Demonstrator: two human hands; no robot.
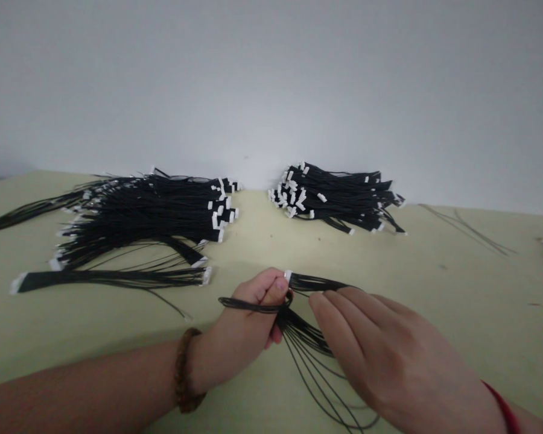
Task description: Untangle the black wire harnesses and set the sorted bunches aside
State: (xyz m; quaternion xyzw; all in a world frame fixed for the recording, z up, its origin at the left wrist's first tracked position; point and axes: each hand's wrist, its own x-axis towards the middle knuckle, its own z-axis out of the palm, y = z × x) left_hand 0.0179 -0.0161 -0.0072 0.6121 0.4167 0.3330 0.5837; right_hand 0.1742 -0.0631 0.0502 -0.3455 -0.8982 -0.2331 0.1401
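My left hand (pixel 248 325) is closed around a black wire harness (pixel 305 337), pinching it near its white connector (pixel 288 275) with the thumb on top. The thin black wires loop left of the fist and trail down toward me. My right hand (pixel 389 355) rests over the wires just right of the left hand, fingers stretched out and together, fingertips touching the strands. A brown bead bracelet (pixel 183 377) is on my left wrist and a red string (pixel 502 407) on my right.
On the pale yellow-green table (pixel 434 283), a large spread pile of long black harnesses (pixel 140 217) lies at back left. A smaller, folded stack of harnesses (pixel 339 196) lies at back centre. A single flat harness (pixel 108 278) lies in front of the left pile. A white wall is behind.
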